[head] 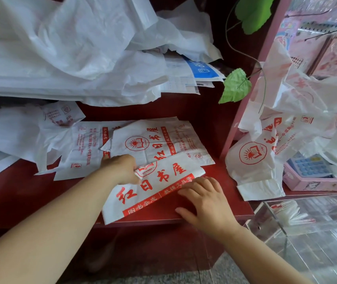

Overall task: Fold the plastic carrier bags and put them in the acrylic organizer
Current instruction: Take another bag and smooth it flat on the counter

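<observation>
A dark red shelf (228, 187) in a shop corner lay strewn with white plastic bags printed in red. At its near edge a person worked on one carrier bag (155, 187), doubled over into a long strip that slanted from near left to far right. The left hand (120, 169), fingers curled, gripped the strip's far-left end. The right hand (206, 203) lay flat with fingers straight and spread, fingertips pressing the strip's near-right edge while the palm rested on bare shelf.

The strip sat partly on a second, flat bag (163, 140) just beyond it, with another spread bag (81, 148) to the left. The strip's near-left corner reached the shelf's front lip. A band of bare red surface ran to the right of it, up to a pink upright (251, 78) and a loose heap of bags (266, 156) beyond.

The acrylic organizer (266, 217) stood at the near right, below the shelf's corner, with folded white bags (288, 212) in it. A pile of white sheets (71, 48) crowded the far left, and a green leaf (236, 85) hung beside the upright.
</observation>
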A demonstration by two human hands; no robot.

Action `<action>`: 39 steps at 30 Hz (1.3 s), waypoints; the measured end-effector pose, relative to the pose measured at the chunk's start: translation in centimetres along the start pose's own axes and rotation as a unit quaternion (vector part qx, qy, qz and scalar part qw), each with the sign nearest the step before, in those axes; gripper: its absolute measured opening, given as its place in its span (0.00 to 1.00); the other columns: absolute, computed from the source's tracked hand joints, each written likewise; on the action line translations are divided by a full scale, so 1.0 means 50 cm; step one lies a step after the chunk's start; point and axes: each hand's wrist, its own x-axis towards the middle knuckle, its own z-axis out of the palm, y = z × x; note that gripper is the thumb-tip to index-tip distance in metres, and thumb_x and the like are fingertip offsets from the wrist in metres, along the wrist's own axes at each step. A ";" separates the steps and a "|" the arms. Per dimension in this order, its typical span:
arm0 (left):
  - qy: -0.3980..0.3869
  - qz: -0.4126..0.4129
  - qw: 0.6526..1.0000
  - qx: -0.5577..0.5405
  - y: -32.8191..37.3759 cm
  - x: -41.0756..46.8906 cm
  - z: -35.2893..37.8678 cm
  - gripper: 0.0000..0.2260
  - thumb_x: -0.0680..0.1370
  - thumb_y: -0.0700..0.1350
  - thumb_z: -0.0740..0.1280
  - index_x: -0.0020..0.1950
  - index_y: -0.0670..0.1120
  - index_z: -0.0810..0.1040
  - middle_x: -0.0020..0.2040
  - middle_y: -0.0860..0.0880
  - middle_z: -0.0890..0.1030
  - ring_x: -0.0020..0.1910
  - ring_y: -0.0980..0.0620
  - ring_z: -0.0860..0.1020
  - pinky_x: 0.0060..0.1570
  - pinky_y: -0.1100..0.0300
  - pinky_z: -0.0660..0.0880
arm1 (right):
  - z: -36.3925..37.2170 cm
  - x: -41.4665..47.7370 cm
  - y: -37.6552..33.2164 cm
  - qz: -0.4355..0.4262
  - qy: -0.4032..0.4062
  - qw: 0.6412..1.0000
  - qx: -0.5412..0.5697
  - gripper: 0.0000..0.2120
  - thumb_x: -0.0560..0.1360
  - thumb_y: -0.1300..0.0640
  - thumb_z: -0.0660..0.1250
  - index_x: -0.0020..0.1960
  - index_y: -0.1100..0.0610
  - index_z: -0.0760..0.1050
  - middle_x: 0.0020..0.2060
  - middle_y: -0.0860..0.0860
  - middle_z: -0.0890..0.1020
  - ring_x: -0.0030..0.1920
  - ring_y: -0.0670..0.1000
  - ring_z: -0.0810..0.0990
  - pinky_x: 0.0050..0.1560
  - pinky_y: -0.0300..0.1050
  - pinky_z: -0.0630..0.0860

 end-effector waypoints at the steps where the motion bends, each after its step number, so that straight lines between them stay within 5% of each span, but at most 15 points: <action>1: -0.013 0.001 1.000 -0.001 0.002 -0.005 -0.003 0.12 0.73 0.55 0.67 0.38 0.48 0.73 0.36 0.52 0.74 0.41 0.51 0.73 0.43 0.60 0.63 | -0.001 -0.001 -0.006 -0.005 0.001 1.000 0.002 0.20 0.66 0.40 0.60 0.45 0.52 0.81 0.43 0.47 0.82 0.50 0.49 0.71 0.56 0.46 0.64; 4: -0.020 0.000 0.998 -0.053 0.002 -0.026 0.002 0.13 0.73 0.55 0.69 0.34 0.49 0.70 0.33 0.53 0.72 0.36 0.53 0.72 0.32 0.62 0.63 | -0.003 -0.007 -0.021 -0.016 0.012 1.000 0.017 0.23 0.66 0.38 0.60 0.52 0.53 0.77 0.48 0.50 0.82 0.54 0.50 0.72 0.59 0.47 0.63; 7: 0.037 -0.015 0.975 -0.219 -0.007 -0.056 0.013 0.12 0.74 0.50 0.69 0.35 0.47 0.71 0.32 0.51 0.73 0.31 0.54 0.72 0.29 0.63 0.63 | -0.006 -0.015 -0.042 -0.049 -0.005 0.999 0.007 0.30 0.64 0.35 0.62 0.59 0.53 0.68 0.55 0.52 0.80 0.58 0.52 0.76 0.64 0.49 0.63; 11: 0.109 -0.043 0.946 -0.303 -0.006 -0.100 0.034 0.14 0.75 0.49 0.67 0.33 0.47 0.67 0.30 0.51 0.72 0.28 0.54 0.71 0.27 0.62 0.61 | 0.004 -0.019 -0.076 -0.078 -0.013 0.997 -0.025 0.40 0.53 0.43 0.78 0.59 0.55 0.66 0.54 0.52 0.81 0.56 0.52 0.79 0.64 0.48 0.64; 15: 0.126 -0.034 0.914 -0.385 0.005 -0.137 0.068 0.09 0.75 0.46 0.67 0.49 0.47 0.68 0.40 0.54 0.74 0.35 0.57 0.73 0.30 0.66 0.65 | 0.022 -0.021 -0.099 -0.074 -0.001 0.997 -0.009 0.33 0.49 0.52 0.80 0.51 0.56 0.73 0.44 0.50 0.84 0.48 0.50 0.83 0.53 0.49 0.77; 19: 0.061 0.054 0.886 -0.457 -0.020 -0.176 0.080 0.18 0.77 0.40 0.64 0.60 0.59 0.65 0.45 0.49 0.79 0.45 0.53 0.79 0.39 0.67 0.71 | 0.013 -0.027 -0.089 -0.041 0.001 0.999 0.000 0.23 0.48 0.52 0.82 0.41 0.56 0.81 0.42 0.49 0.84 0.46 0.50 0.84 0.48 0.52 0.78; 23: -0.008 0.125 0.896 -0.427 -0.058 -0.208 0.088 0.18 0.79 0.34 0.58 0.46 0.59 0.75 0.46 0.62 0.77 0.49 0.64 0.75 0.45 0.80 0.67 | 0.007 -0.047 -0.067 -0.022 0.017 0.999 0.044 0.13 0.59 0.56 0.78 0.41 0.58 0.82 0.43 0.51 0.85 0.46 0.51 0.84 0.49 0.54 0.77; 26: -0.023 0.169 0.929 -0.327 -0.073 -0.215 0.095 0.22 0.78 0.32 0.58 0.51 0.62 0.74 0.50 0.67 0.72 0.52 0.69 0.71 0.52 0.82 0.63 | -0.001 -0.049 -0.055 -0.006 0.004 0.997 0.074 0.12 0.68 0.54 0.63 0.40 0.59 0.82 0.43 0.52 0.85 0.45 0.51 0.84 0.49 0.51 0.77; 30: 0.087 0.242 0.953 -0.159 -0.069 -0.199 0.104 0.21 0.74 0.35 0.66 0.60 0.59 0.75 0.45 0.69 0.68 0.46 0.72 0.67 0.48 0.79 0.61 | -0.007 -0.047 -0.049 0.022 -0.031 0.992 0.121 0.13 0.70 0.53 0.61 0.41 0.58 0.82 0.43 0.51 0.85 0.45 0.51 0.84 0.47 0.48 0.78; 33: 0.141 0.268 0.932 -0.199 -0.067 -0.172 0.120 0.18 0.69 0.38 0.73 0.49 0.60 0.82 0.45 0.67 0.69 0.47 0.70 0.67 0.50 0.74 0.60 | -0.012 -0.041 -0.050 0.049 -0.031 0.986 0.157 0.08 0.68 0.55 0.67 0.41 0.58 0.82 0.43 0.49 0.85 0.45 0.49 0.83 0.47 0.43 0.77; 35: 0.134 0.260 0.914 -0.282 -0.058 -0.161 0.125 0.21 0.68 0.39 0.74 0.49 0.64 0.77 0.46 0.72 0.74 0.50 0.75 0.69 0.57 0.71 0.61 | -0.016 -0.038 -0.051 0.075 -0.029 0.977 0.199 0.08 0.66 0.55 0.67 0.42 0.57 0.83 0.42 0.48 0.85 0.47 0.45 0.80 0.48 0.41 0.77; 36: 0.121 0.240 0.910 -0.316 -0.051 -0.156 0.125 0.11 0.69 0.41 0.73 0.46 0.57 0.80 0.42 0.74 0.76 0.49 0.77 0.71 0.58 0.71 0.60 | -0.022 -0.031 -0.054 0.095 -0.034 0.972 0.214 0.10 0.67 0.53 0.66 0.43 0.56 0.83 0.42 0.47 0.84 0.48 0.44 0.78 0.50 0.36 0.74; 37: 0.105 0.216 0.902 -0.357 -0.044 -0.154 0.118 0.03 0.71 0.44 0.71 0.37 0.48 0.81 0.38 0.72 0.78 0.45 0.75 0.73 0.57 0.71 0.61 | -0.027 -0.024 -0.056 0.123 -0.038 0.967 0.221 0.11 0.68 0.52 0.65 0.45 0.55 0.83 0.42 0.46 0.84 0.48 0.42 0.75 0.50 0.33 0.67; 39: 0.119 0.139 0.888 -0.422 -0.028 -0.145 0.113 0.11 0.75 0.44 0.67 0.33 0.52 0.79 0.34 0.59 0.81 0.37 0.64 0.76 0.47 0.67 0.66 | -0.029 -0.008 -0.059 0.176 -0.060 0.956 0.225 0.11 0.72 0.50 0.66 0.47 0.55 0.81 0.37 0.41 0.77 0.46 0.41 0.70 0.47 0.35 0.59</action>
